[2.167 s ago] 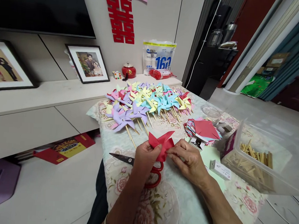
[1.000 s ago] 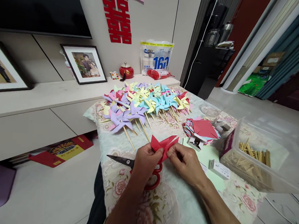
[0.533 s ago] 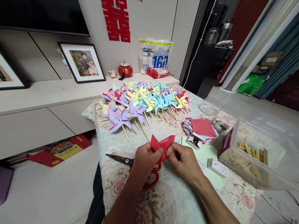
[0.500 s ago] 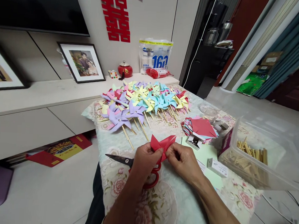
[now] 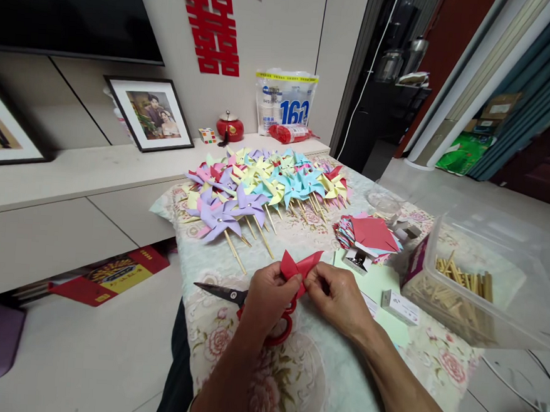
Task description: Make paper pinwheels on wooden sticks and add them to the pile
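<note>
Close to the near side of the table, the left hand (image 5: 271, 293) and the right hand (image 5: 337, 295) gripped one piece of red paper (image 5: 299, 264) between them. The left pinched it with the thumb laid across the front, and the fingertips of the right were closed on its right edge. The paper was partly folded, two points of it standing up above the fingers; its lower part was mostly hidden by the hands.

Scissors (image 5: 219, 292) lay on the flowered cloth (image 5: 338, 373) beneath the left hand, blades pointing left and red handles showing on the other side of the wrist. Whether the wrist touched them could not be told.

Farther back, a crowd of pinwheels (image 5: 258, 180) in purple, yellow, blue, pink and red covered the far part of the table, many of their sticks slanting toward the hands. To the right of them sat a stack of paper (image 5: 374, 233), red on top, with a small open box (image 5: 357, 262) just in front. A closed white box (image 5: 400, 307) rested on a pale green sheet (image 5: 392, 282), near a clear tub (image 5: 416, 266) of short sticks (image 5: 467, 279).

Behind the table, a red jar (image 5: 230, 127) and a cube (image 5: 207, 136) stood on the cabinet (image 5: 117, 170).
</note>
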A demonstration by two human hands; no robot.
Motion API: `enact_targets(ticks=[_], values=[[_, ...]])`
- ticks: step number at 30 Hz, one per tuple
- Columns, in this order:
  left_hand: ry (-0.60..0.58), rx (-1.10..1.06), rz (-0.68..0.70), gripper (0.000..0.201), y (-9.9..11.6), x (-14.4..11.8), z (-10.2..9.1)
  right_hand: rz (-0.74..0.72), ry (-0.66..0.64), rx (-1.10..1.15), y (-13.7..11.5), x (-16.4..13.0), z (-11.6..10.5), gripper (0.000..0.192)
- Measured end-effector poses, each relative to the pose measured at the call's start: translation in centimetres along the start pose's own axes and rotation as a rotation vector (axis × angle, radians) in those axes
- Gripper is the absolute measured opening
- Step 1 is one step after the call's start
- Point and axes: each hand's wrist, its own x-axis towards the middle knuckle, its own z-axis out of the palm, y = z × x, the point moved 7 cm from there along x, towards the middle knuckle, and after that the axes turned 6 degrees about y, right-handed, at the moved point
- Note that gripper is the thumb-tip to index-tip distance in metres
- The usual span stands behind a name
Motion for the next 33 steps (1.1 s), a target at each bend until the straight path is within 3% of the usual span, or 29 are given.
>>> enact_targets(ticks=[21, 24, 26, 28, 30, 33], values=[[-0.017, -0.047, -0.086, 0.023, 0.4, -0.2, 0.3, 0.077, -0.029, 0.082, 0.3, -0.1, 0.0, 0.016], [-0.021, -0.042, -0.098, 0.022, 0.4, -0.3, 0.1, 0.090, 0.038, 0.145, 0.2, -0.1, -0.5, 0.017], [-0.031, -0.053, -0.116, 0.022, 0.4, -0.4, -0.1, 0.103, 0.182, 0.229, 0.5, -0.1, -1.7, 0.015], [-0.079, -0.074, -0.139, 0.022, 0.5, -0.5, -0.2, 0.120, 0.337, 0.349, 1.2, -0.2, -3.0, 0.012], [-0.173, -0.083, -0.175, 0.023, 0.8, -0.6, -0.1, 0.140, 0.402, 0.496, 2.0, -0.3, -3.7, 0.024], [-0.319, -0.018, -0.236, 0.026, 1.5, -0.7, -0.2, 0.186, 0.270, 0.728, 2.6, 0.0, -3.0, 0.040]])
